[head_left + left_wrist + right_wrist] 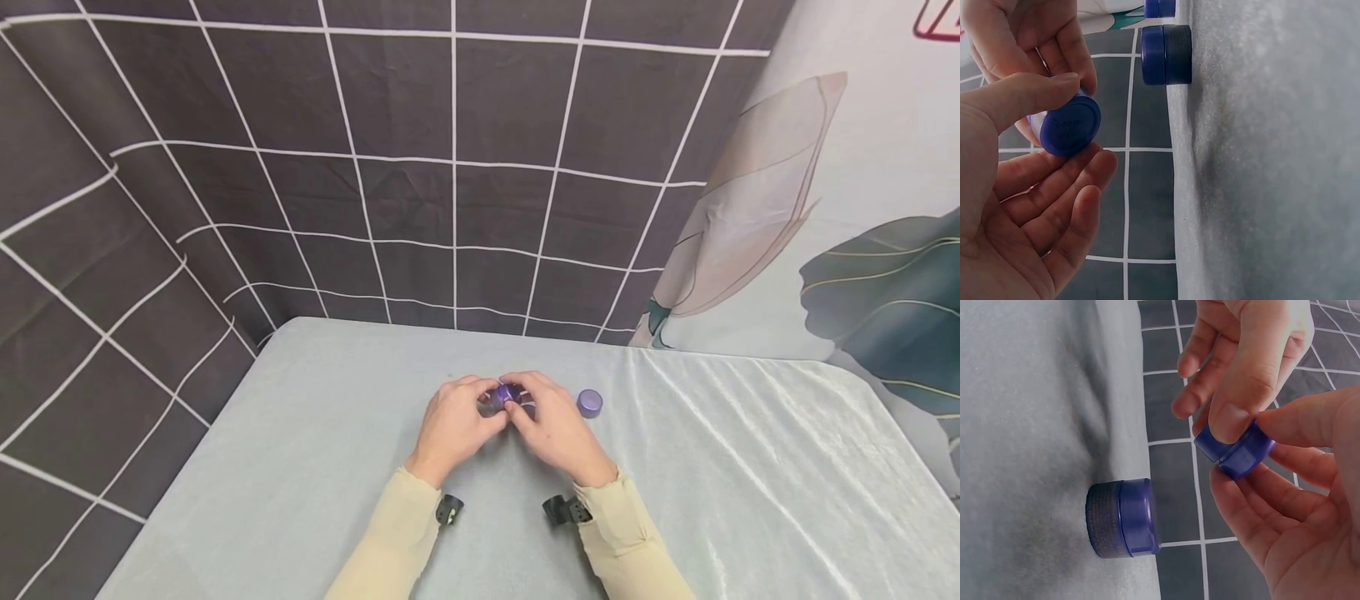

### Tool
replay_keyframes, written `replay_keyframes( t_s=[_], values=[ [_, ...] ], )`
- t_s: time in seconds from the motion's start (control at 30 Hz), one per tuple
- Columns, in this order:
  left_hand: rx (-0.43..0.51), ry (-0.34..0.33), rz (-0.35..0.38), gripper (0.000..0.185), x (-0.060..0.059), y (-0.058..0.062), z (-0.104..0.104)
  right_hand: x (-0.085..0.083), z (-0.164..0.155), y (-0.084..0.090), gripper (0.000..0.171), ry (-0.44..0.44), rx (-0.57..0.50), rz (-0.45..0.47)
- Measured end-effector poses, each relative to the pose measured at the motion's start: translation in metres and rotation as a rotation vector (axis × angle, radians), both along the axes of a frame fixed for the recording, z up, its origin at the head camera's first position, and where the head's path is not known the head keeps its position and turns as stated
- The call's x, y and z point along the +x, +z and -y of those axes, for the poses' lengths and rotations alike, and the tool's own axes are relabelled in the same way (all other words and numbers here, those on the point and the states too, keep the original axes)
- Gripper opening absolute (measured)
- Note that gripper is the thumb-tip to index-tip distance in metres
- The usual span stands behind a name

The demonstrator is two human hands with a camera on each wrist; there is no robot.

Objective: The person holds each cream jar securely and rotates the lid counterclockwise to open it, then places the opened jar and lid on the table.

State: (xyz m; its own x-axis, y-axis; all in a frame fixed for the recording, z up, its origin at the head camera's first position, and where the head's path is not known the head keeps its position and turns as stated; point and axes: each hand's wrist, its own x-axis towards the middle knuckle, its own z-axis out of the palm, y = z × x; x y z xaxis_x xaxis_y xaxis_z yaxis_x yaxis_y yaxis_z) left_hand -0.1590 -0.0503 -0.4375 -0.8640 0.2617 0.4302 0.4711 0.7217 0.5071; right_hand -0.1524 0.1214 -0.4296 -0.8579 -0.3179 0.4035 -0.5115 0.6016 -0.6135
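At frame centre, the left hand [455,425] and right hand [553,427] are pinching one purple jar [504,395] between curled fingertips, a second jar [590,403] sitting just right on the cloth [750,500], with wide room before its edges.

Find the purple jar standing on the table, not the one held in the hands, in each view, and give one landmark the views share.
Head: the standing purple jar sits on the pale tablecloth, just right of the right hand.
Left wrist: top centre, its base on the cloth's edge.
Right wrist: lower left of centre, base on the cloth.
Shared landmark: the dark backdrop with white grid lines, behind the jar in all three.
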Motion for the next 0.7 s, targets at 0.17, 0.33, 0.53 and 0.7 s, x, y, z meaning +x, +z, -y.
replay_keyframes(
  t_s=[0.17, 0.33, 0.53, 0.7],
  values=[
    [0.000, -0.006, 0.008, 0.035, -0.0003, 0.0003, 0.0011, 0.0008, 0.0001, 0.0007, 0.029, 0.018, -0.008, 0.005],
    [-0.005, -0.010, 0.015, 0.036, 0.0002, 0.0009, 0.0022, 0.0013, 0.0002, 0.0008, 0.028, 0.035, -0.021, 0.010],
    [-0.006, -0.014, 0.027, 0.036, -0.0001, 0.0002, 0.0029, 0.0010, -0.0004, 0.0009, 0.029, 0.052, -0.019, 0.006],
    [0.003, -0.023, 0.015, 0.036, -0.0010, -0.0005, 0.0033, -0.0001, -0.0015, 0.0002, 0.029, 0.069, -0.022, -0.011]
  ],
)
